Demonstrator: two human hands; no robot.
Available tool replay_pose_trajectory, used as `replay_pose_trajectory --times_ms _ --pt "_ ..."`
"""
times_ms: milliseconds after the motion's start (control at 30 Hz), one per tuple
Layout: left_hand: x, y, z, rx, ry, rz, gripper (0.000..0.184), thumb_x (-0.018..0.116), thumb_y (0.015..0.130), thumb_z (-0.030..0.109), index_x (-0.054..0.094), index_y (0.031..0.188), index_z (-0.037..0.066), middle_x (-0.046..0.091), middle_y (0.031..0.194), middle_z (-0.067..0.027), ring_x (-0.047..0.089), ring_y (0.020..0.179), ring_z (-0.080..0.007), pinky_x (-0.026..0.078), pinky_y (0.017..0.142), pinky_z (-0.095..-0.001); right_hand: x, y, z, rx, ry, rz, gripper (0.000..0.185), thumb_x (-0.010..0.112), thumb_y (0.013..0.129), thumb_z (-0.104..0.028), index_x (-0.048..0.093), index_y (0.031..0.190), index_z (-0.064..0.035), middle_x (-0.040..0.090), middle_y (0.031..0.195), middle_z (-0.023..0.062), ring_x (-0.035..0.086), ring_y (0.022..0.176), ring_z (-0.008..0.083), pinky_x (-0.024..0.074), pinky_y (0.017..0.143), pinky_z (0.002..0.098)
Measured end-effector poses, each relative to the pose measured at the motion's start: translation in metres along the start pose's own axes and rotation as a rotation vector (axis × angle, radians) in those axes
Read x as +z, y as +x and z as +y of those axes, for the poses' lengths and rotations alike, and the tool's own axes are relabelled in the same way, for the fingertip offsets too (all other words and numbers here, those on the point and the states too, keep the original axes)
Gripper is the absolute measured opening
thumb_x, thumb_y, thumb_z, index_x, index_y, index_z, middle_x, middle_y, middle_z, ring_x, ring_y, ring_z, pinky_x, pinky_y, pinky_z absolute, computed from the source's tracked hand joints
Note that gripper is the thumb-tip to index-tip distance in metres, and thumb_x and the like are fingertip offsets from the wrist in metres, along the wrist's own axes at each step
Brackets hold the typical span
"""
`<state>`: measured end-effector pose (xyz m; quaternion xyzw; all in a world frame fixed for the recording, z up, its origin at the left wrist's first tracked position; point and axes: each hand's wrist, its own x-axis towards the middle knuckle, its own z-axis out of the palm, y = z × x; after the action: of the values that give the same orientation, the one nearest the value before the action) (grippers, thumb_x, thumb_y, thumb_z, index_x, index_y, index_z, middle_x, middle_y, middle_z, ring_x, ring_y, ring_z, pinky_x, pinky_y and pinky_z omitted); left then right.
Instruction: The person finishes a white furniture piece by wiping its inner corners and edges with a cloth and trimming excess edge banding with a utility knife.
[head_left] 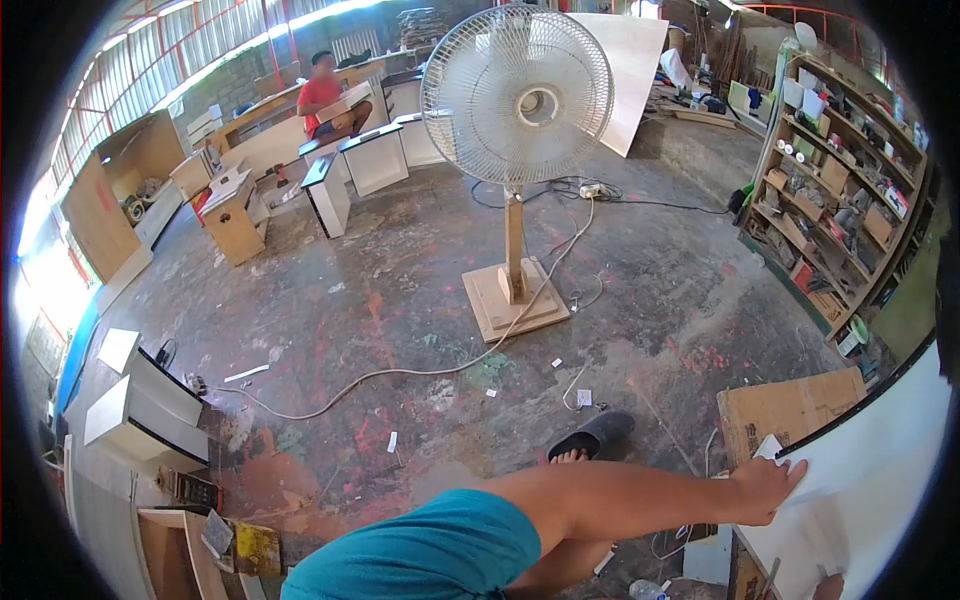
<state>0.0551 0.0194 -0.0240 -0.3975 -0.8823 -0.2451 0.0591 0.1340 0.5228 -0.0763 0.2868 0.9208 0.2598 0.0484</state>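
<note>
My left arm, coming out of a teal sleeve, reaches across to the right. My left hand (762,491) is on a glossy white panel (880,475) near its black edge. One finger is extended, while the others are curled and partly hidden. A small white piece (769,447) lies at the fingertips; what the hand grips is unclear. At the bottom right, a brown patch on the panel may be part of my right hand or a reflection. Under the panel's near side is a cardboard sheet (785,405).
A large fan (516,100) stands on a wooden base ahead, its cable (370,376) crossing the floor. A person (325,95) sits among cabinet parts at the back left. Loaded shelves (845,180) stand right; white panels (145,415) stand left. A dark slipper (605,432) is below.
</note>
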Motion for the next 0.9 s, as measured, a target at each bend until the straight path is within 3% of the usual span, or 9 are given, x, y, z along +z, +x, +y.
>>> replay_pose_trajectory --times_ms 100,200,400,600,700,800,900 --pt "0.0 0.002 0.0 -0.001 -0.003 -0.015 0.08 0.066 0.077 0.018 0.027 0.141 -0.011 0.055 0.127 -0.0338 0.07 0.078 -0.0361 0.057 0.065 -0.0449 0.068 0.039 0.034 0.023 0.007 0.079 0.092 0.044 0.073 -0.09 0.076 0.103 -0.0091 0.075 0.09 0.014 0.073 0.082 0.0325 0.0581 0.065 0.0458" --pt "0.001 0.001 0.0 -0.005 -0.004 -0.004 0.081 0.066 0.077 0.018 0.027 0.142 -0.01 0.055 0.128 -0.0332 0.07 0.079 -0.0364 0.058 0.066 -0.0452 0.016 0.008 0.03 0.052 0.093 -0.035 0.09 0.051 0.073 -0.088 0.073 0.114 -0.01 0.074 0.102 0.0155 0.071 0.094 0.036 0.0584 0.074 0.0468" --pt "-0.001 0.003 0.004 -0.025 -0.02 0.002 0.08 0.067 0.075 0.016 0.028 0.141 -0.01 0.056 0.128 -0.0308 0.07 0.079 -0.0377 0.058 0.067 -0.0458 -0.018 -0.012 0.039 0.274 0.274 -0.159 0.082 0.066 0.075 -0.075 0.063 0.131 -0.016 0.064 0.13 0.0141 0.061 0.12 0.0337 0.0526 0.095 0.0457" --pt "-0.005 0.005 0.009 -0.062 -0.015 -0.04 0.075 0.067 0.075 0.015 0.03 0.136 -0.01 0.058 0.121 -0.0307 0.069 0.075 -0.0388 0.057 0.064 -0.047 -0.006 0.005 0.054 0.026 0.184 -0.123 0.062 0.068 0.083 -0.059 0.066 0.126 -0.0135 0.065 0.129 0.0139 0.059 0.122 0.0331 0.051 0.098 0.0447" --pt "0.0 0.005 0.006 -0.052 -0.012 -0.012 0.073 0.066 0.075 0.013 0.031 0.134 -0.011 0.059 0.118 -0.0308 0.069 0.073 -0.0389 0.056 0.062 -0.048 -0.002 0.007 0.049 0.012 0.163 -0.08 0.055 0.066 0.087 -0.055 0.069 0.121 -0.0121 0.067 0.126 0.0127 0.063 0.116 0.0316 0.0526 0.095 0.0427" --pt "-0.004 0.004 0.007 -0.05 -0.026 -0.021 0.071 0.065 0.076 0.013 0.031 0.135 -0.01 0.06 0.116 -0.0303 0.069 0.073 -0.039 0.056 0.062 -0.0486 0.015 0.014 0.035 -0.103 0.049 0.056 0.044 0.06 0.091 -0.047 0.071 0.116 -0.0122 0.069 0.12 0.0122 0.067 0.107 0.0299 0.0557 0.087 0.0418" --pt "0.002 0.003 0.001 -0.064 -0.028 0.007 0.07 0.062 0.078 0.014 0.031 0.137 -0.009 0.064 0.107 -0.0285 0.069 0.075 -0.0391 0.056 0.062 -0.0495 0.089 0.055 0.005 -0.144 0.179 0.55 0.038 0.057 0.093 -0.042 0.074 0.108 -0.0119 0.073 0.108 0.01 0.071 0.096 0.0283 0.0583 0.077 0.043"
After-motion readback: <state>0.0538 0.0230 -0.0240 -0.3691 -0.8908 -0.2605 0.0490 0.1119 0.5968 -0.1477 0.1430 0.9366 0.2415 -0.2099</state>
